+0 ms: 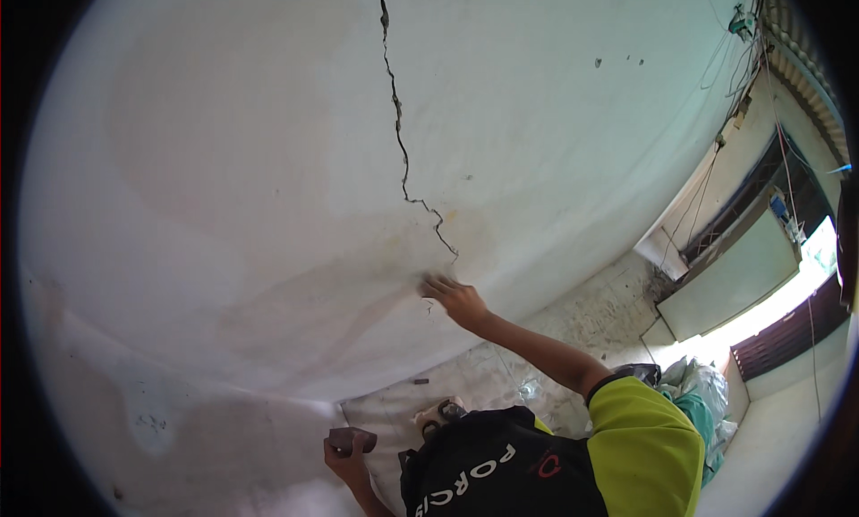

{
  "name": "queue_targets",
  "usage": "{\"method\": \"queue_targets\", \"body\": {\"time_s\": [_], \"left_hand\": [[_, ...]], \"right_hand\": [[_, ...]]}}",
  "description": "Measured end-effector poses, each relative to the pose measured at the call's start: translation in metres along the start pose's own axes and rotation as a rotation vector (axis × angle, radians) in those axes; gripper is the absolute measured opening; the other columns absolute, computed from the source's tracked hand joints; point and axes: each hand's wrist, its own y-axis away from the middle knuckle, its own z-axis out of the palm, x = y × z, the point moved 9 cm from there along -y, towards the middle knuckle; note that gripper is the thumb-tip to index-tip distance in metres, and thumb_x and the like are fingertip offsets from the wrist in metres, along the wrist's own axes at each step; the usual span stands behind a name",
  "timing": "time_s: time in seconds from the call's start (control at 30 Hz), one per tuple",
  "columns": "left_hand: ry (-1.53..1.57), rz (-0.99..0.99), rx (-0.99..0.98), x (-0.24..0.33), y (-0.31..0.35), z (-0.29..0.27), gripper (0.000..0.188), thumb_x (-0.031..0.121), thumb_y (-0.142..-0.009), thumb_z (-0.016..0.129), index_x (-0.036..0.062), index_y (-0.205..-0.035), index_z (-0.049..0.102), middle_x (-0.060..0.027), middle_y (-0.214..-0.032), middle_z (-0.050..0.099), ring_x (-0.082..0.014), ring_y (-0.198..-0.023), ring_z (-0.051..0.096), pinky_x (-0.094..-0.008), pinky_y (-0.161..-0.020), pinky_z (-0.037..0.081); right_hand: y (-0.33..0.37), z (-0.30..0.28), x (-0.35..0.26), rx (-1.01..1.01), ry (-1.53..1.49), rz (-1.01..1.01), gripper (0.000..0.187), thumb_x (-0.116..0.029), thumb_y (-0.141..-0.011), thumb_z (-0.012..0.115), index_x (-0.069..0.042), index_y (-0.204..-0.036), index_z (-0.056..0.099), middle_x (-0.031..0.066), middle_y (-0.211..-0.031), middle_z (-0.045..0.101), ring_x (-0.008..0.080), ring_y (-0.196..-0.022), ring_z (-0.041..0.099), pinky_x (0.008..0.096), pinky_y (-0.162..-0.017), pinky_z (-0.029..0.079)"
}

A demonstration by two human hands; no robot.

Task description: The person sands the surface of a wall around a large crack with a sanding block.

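My right hand [458, 299] reaches up and lies flat against the pale plastered wall [268, 159], fingertips just below the lower end of a long dark crack [400, 132]. The fingertips are blurred, and whether something thin lies under them is unclear. My left hand [347, 456] is low, near my chest, closed around a small dark brown block [351, 439]. My black and yellow-green shirt [573, 463] fills the lower middle of the view.
The wall meets a stained, white-spattered floor [573, 324]. A small white and dark object [438, 413] lies on the floor near my chest. Crumpled plastic bags [702, 387] are heaped at the right, beside a bright doorway [769, 307]. Cables [738, 60] hang at the upper right.
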Motion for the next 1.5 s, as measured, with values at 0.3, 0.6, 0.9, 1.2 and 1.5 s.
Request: {"method": "queue_targets", "body": {"time_s": [0.3, 0.6, 0.9, 1.2, 1.5], "left_hand": [[0.008, -0.092, 0.083, -0.031, 0.009, -0.001, 0.025, 0.005, -0.083, 0.069, 0.0004, -0.102, 0.055, -0.0050, -0.091, 0.057, -0.0163, -0.086, 0.057, -0.0294, -0.079, 0.048], [-0.018, -0.105, -0.315, 0.018, 0.053, 0.096, 0.041, 0.002, -0.075, 0.067, 0.0006, -0.113, 0.051, -0.0102, -0.103, 0.057, -0.0195, -0.096, 0.056, -0.0330, -0.087, 0.047], [0.118, -0.135, -0.254, 0.013, 0.062, 0.097, 0.019, 0.012, -0.084, 0.072, -0.0024, -0.091, 0.061, -0.0086, -0.087, 0.063, -0.0170, -0.078, 0.059, -0.0303, -0.074, 0.050], [0.143, -0.092, -0.075, -0.022, 0.020, 0.040, 0.027, 0.017, -0.086, 0.072, -0.0035, -0.099, 0.061, -0.0098, -0.093, 0.064, -0.0168, -0.079, 0.061, -0.0302, -0.071, 0.052], [0.188, -0.185, -0.007, -0.038, 0.033, 0.058, 0.037, 0.022, -0.091, 0.068, -0.0055, -0.112, 0.056, -0.0108, -0.103, 0.061, -0.0183, -0.090, 0.060, -0.0317, -0.081, 0.050]], "right_hand": [[0.039, -0.169, 0.037, 0.585, -0.291, 0.059, 0.052, 0.012, -0.082, 0.049, -0.013, -0.125, 0.063, 0.0094, -0.129, 0.061, 0.0320, -0.109, 0.063, 0.0376, -0.086, 0.055], [-0.019, -0.140, -0.010, 0.724, 0.049, -0.090, 0.059, 0.003, -0.081, 0.051, -0.011, -0.138, 0.050, 0.0092, -0.142, 0.050, 0.0334, -0.120, 0.056, 0.0364, -0.082, 0.055], [0.038, -0.086, -0.090, 0.247, -0.153, -0.339, 0.056, -0.003, -0.083, 0.055, -0.020, -0.136, 0.053, 0.0024, -0.148, 0.045, 0.0265, -0.132, 0.046, 0.0396, -0.107, 0.045], [-0.010, -0.280, 0.123, 0.792, 0.159, -0.329, 0.044, -0.001, -0.086, 0.058, -0.011, -0.129, 0.061, 0.0043, -0.138, 0.055, 0.0242, -0.130, 0.049, 0.0345, -0.111, 0.041], [0.011, -0.088, 0.129, 0.589, -0.273, 0.536, 0.055, 0.007, -0.077, 0.050, -0.013, -0.127, 0.060, 0.0185, -0.125, 0.060, 0.0344, -0.085, 0.067, 0.0457, -0.071, 0.051]]}}
